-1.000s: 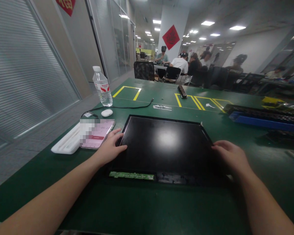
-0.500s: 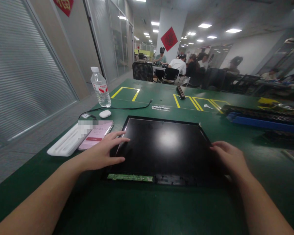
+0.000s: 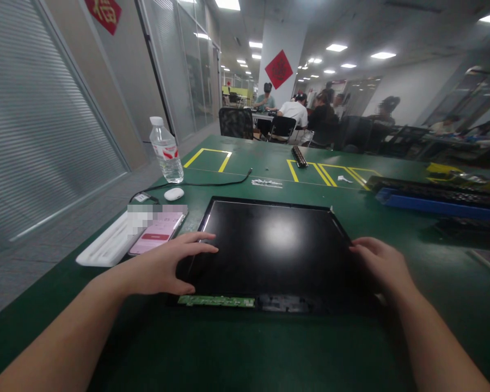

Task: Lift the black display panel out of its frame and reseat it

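Note:
A black display panel (image 3: 269,250) lies flat on the green table in front of me, with light reflected in its middle. A narrow green circuit board (image 3: 216,301) runs along the left part of its near edge. My left hand (image 3: 175,261) is over the panel's left edge, fingers and thumb spread apart, the thumb close to the circuit board. At the right edge, my right hand (image 3: 381,264) has its thumb on top and its other fingers tucked at the side, gripping the panel; those fingertips are partly hidden.
Left of the panel are a phone (image 3: 159,231), a long white case (image 3: 110,239), a small white case (image 3: 173,194), a black cable (image 3: 212,184) and a water bottle (image 3: 166,152). A blue tray-like strip (image 3: 436,201) and dark parts lie at right. People sit at tables beyond.
My left hand has slid toward me along the panel's left edge, and its thumb has come down near the circuit board. My right hand keeps its place at the right edge.

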`<act>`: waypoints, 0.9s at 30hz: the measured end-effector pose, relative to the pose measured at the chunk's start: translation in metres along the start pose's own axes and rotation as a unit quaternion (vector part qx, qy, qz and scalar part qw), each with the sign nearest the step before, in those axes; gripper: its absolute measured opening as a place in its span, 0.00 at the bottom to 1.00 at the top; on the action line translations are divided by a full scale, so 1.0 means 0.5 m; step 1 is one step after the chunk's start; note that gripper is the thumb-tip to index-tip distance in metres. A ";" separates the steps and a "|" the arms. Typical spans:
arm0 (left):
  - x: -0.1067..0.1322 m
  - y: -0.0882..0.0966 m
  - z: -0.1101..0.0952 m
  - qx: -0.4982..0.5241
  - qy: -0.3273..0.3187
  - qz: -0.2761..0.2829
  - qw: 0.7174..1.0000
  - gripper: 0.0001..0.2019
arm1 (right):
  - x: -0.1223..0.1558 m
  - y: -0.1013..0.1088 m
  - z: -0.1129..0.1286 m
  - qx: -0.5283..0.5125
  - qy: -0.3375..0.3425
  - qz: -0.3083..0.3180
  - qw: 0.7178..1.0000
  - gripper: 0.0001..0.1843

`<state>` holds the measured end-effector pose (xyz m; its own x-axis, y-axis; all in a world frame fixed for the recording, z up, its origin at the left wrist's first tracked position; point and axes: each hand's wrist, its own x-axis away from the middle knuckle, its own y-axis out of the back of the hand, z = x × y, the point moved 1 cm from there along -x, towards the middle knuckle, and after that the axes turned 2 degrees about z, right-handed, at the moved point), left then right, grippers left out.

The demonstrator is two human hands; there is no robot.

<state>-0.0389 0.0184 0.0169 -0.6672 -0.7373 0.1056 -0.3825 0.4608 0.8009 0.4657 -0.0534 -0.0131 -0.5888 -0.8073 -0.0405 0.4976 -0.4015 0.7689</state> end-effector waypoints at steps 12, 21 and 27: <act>0.003 -0.006 -0.007 -0.059 -0.027 0.043 0.997 0.39 | -0.006 -0.002 -0.008 -0.003 -0.007 -0.005 1.000 0.18; 0.003 -0.008 -0.015 -0.065 -0.036 0.048 0.996 0.37 | -0.004 -0.002 -0.004 0.010 -0.019 -0.002 1.000 0.18; 0.004 -0.011 -0.015 -0.063 -0.038 0.050 0.996 0.37 | -0.002 0.002 0.003 0.019 -0.024 -0.007 1.000 0.18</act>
<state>-0.0334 0.0109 0.0172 -0.7468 -0.6486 0.1471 -0.2316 0.4610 0.8567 0.4662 -0.0524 -0.0113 -0.6255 -0.7799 -0.0211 0.4653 -0.3946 0.7923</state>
